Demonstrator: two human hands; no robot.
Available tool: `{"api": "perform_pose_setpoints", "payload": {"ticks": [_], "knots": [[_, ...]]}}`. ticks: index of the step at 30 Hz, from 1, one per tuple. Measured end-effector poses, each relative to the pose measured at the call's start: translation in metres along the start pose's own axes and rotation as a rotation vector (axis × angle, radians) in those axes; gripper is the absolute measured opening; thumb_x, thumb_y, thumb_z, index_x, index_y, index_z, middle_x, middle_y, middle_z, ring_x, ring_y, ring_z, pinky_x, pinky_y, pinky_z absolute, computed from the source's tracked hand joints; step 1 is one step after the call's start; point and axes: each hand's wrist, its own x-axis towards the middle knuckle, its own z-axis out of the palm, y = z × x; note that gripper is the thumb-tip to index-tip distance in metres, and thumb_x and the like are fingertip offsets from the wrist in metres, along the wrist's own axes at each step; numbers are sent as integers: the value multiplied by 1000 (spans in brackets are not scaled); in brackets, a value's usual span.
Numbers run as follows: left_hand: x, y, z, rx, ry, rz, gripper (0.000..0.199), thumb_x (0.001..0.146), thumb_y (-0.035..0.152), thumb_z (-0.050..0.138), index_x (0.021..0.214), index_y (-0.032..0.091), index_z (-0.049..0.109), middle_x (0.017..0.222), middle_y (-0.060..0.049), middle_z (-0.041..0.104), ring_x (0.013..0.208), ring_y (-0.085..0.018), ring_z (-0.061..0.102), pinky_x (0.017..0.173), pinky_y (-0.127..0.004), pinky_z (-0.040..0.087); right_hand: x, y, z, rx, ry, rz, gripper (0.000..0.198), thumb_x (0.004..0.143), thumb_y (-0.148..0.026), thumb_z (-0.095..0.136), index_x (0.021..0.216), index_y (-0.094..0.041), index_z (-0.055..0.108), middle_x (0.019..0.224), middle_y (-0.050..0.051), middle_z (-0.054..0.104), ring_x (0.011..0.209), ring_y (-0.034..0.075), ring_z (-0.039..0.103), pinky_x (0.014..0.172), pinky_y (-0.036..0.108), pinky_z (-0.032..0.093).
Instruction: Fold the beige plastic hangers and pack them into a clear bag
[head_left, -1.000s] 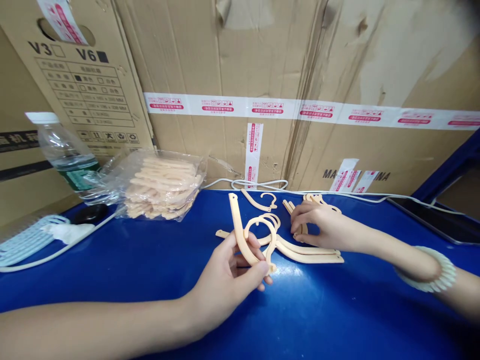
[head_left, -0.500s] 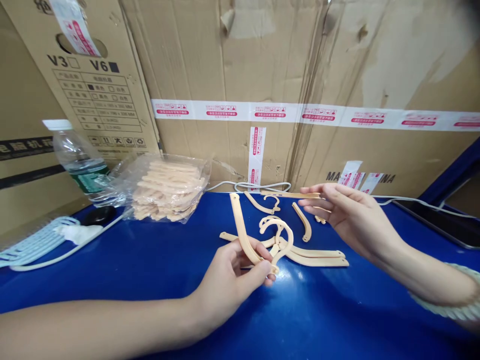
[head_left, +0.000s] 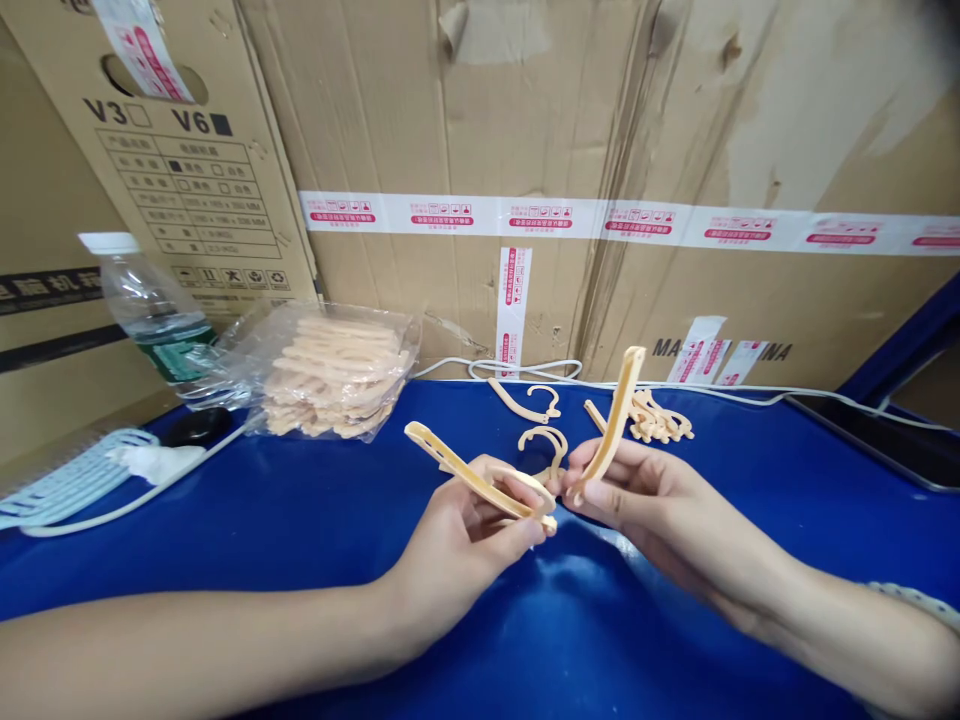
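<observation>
Head view: left hand (head_left: 469, 535) pinching hanger piece with hook (head_left: 450, 463). Right hand (head_left: 660, 500) pinching separate hanger arm (head_left: 616, 425), tilted, free end up. Both pieces above blue table (head_left: 315, 560), lower ends close. Pile of small hanger parts (head_left: 660, 418) beyond right hand; clear bag of parts (head_left: 334, 375) back left.

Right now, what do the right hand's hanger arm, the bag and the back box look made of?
Hanger arm: probably plastic, satin; smooth, moulded-looking channel. Bag: likely plastic film, glossy; see-through, crinkled. Box: cardboard, matte; brown, torn surface patches.
</observation>
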Motion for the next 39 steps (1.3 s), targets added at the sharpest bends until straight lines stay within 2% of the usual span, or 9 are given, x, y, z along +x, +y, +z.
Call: {"api": "perform_pose_setpoints", "payload": {"ticks": [5,14,18,21,26,30,34,37,39], "knots": [[-1,0,-1,3,-22,-19,25,79,18,74,84,19,49,80,3,67,80,-12,66,81,-26,51,-2,10,3,-72,-74,-25,24,76,-28,83,94,-19,69,90,3,74,84,15,69,87,29,53],[-1,1,0,36,-25,5,18,78,20,75,80,17,58,83,0,68,79,-16,69,80,-31,55,1,4,5,-190,-88,-68,23,70,-30,85,85,-19,72,85,4,75,80,19,71,82,34,57],[-2,0,0,33,-11,-26,19,77,21,76,85,16,59,96,-4,70,87,-19,71,81,-33,57,0,5,5,-228,-76,-94,19,68,-27,86,78,-19,72,74,2,74,69,16,68,68,27,55],[-2,-2,-1,4,16,-44,21,76,19,78,82,16,58,88,-2,72,82,-18,72,78,-30,58,-2,6,6,-249,-51,-109,18,66,-24,87,76,-20,73,72,1,73,64,14,66,57,22,51],[-5,-6,-1,-65,14,-18,24,76,18,79,77,17,56,73,3,71,70,-12,71,70,-23,58,-8,11,13,-242,-37,-120,18,68,-26,86,78,-21,72,79,1,74,76,19,71,73,29,58],[-5,-2,-1,-56,2,-22,25,77,24,80,81,15,57,75,0,73,68,-11,72,66,-20,57,-8,10,16,-218,2,-79,24,65,-25,88,74,-20,67,71,-1,71,65,14,66,56,21,53],[-2,12,-10,-17,69,-18,29,74,25,83,80,15,56,72,1,71,65,-12,73,63,-19,58,-9,-1,-2,-230,35,-41,29,62,-26,89,71,-17,63,62,-3,65,50,8,57,48,17,47],[1,22,-23,-4,119,-63,30,72,26,85,78,15,57,79,0,73,69,-13,74,68,-20,60,-17,-8,-31,-363,4,-16,25,68,-31,86,79,-18,68,61,-1,65,46,9,55,44,18,45],[2,26,-32,37,115,-130,28,73,29,84,77,15,61,81,-1,73,72,-14,74,69,-20,60,-25,-10,-50,-500,19,-66,21,73,-34,83,80,-19,70,62,-1,65,47,10,56,44,19,45]]}}
